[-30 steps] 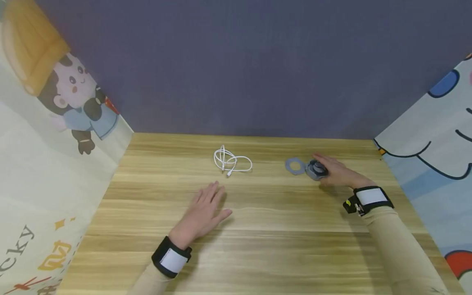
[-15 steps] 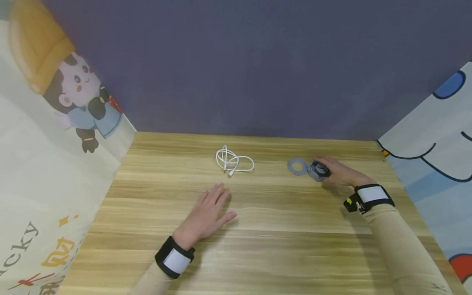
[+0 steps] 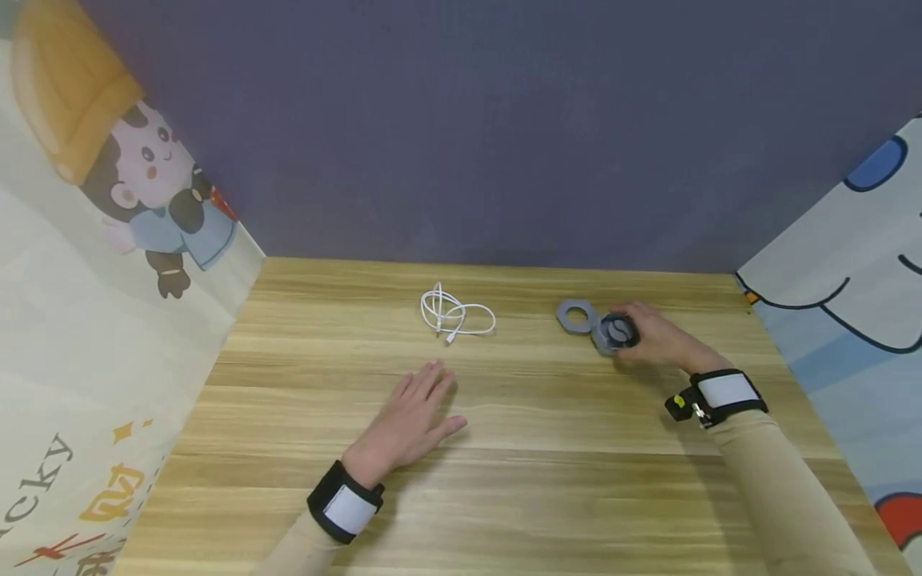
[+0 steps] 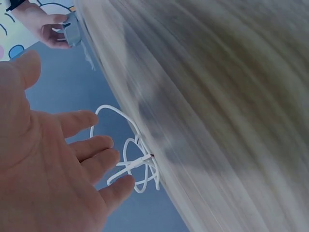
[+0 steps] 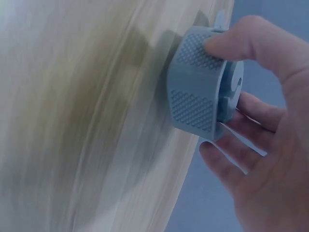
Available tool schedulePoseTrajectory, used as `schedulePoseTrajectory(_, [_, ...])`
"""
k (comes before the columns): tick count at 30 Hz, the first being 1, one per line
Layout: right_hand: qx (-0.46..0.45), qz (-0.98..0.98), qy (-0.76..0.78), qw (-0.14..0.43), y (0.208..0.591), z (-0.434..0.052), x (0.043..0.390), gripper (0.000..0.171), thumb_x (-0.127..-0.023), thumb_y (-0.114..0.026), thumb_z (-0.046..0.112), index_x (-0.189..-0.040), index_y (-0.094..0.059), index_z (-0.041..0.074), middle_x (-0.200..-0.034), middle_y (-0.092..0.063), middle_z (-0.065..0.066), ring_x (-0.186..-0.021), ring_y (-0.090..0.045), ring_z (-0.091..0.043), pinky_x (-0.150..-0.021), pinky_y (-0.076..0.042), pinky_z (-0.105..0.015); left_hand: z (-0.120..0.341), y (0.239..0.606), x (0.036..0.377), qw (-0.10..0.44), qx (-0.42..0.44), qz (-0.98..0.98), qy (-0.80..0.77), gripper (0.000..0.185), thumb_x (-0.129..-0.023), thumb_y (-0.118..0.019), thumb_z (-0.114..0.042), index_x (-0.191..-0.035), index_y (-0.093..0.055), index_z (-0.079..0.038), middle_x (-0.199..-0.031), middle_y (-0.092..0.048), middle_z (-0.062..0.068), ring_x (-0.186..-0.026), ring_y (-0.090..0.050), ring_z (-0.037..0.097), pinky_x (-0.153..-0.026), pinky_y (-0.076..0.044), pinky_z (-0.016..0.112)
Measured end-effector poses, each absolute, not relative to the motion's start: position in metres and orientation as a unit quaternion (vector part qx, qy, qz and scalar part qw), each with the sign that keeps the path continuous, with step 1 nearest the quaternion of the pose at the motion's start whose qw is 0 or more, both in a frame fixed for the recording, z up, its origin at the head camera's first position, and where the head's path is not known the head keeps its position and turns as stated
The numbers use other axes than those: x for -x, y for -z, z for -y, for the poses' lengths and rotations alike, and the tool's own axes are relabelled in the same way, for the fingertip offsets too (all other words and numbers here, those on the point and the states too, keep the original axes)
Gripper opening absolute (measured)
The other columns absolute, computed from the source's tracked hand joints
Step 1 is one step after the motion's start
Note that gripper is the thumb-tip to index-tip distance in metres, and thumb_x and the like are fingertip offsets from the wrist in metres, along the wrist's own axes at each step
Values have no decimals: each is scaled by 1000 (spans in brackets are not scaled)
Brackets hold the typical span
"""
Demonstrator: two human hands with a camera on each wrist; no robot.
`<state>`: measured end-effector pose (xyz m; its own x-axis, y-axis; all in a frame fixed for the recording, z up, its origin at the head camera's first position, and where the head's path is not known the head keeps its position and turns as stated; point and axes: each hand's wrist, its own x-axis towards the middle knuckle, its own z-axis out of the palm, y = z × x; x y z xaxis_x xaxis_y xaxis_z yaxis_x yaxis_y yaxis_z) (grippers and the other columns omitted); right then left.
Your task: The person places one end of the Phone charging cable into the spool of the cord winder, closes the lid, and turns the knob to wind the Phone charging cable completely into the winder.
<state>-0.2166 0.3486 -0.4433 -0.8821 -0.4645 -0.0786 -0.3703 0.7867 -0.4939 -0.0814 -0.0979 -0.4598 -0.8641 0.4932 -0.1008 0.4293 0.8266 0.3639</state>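
The grey case [image 3: 611, 334] sits on the far right of the table [image 3: 547, 480], tipped up a bit with its open lid [image 3: 575, 314] hinged out to the left. The right hand [image 3: 655, 336] has it gripped, thumb on one dotted side and fingers curled round the other; the right wrist view shows that textured grip pattern and a swirl shape inside [image 5: 199, 99]. No logo or label readable on it.

The left hand [image 3: 406, 420] lies flat on the wood near the middle, fingers straight and slightly spread, holding nothing. Just beyond its fingertips, not touching, there's a loosely coiled white cable [image 3: 454, 314].

As for writing: the left wall [image 3: 86, 336] has a cartoon kid in a blue shirt, with grey letters reading "cky" at the lower edge plus some orange characters I can't make out. The right wall [image 3: 850, 264] has a blue-outlined cartoon, no text visible. The back wall is plain dark purple.
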Motion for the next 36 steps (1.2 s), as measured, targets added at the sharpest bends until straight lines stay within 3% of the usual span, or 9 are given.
schedulePoseTrajectory(9, [233,-943,236,31,442,-325,196,73,-76,-84,15,-136,-51,-12,-122,-56,-28,-111,-56,-43,-94,-49,-58,90,460,84,93,-258,-947,-168,77,-105,-46,-57,-160,-34,-3,-168,-21,23,-157,-20,36,-126,-19,56])
schedulePoseTrajectory(15, [239,-946,217,5,442,-306,180,73,-78,-85,20,-136,-52,-9,-122,-58,-24,-109,-56,-38,-88,-52,-53,86,462,86,68,-279,-943,-165,77,-105,-47,-57,-158,-37,-3,-166,-27,22,-155,-26,36,-125,-24,55])
schedulePoseTrajectory(27, [246,-946,204,-49,439,-259,141,74,-79,-86,29,-134,-53,-9,-122,-59,-23,-109,-59,-37,-89,-55,-52,75,465,92,-18,-326,-926,-188,73,-100,-62,-52,-151,-47,-1,-155,-46,24,-144,-46,37,-116,-40,55])
schedulePoseTrajectory(36, [205,-952,219,-68,451,-233,120,76,-76,-87,36,-128,-54,-8,-114,-59,-21,-104,-59,-34,-86,-57,-51,64,468,94,-21,-336,-922,-189,80,-98,-66,-51,-152,-44,4,-155,-46,26,-143,-47,38,-116,-40,54])
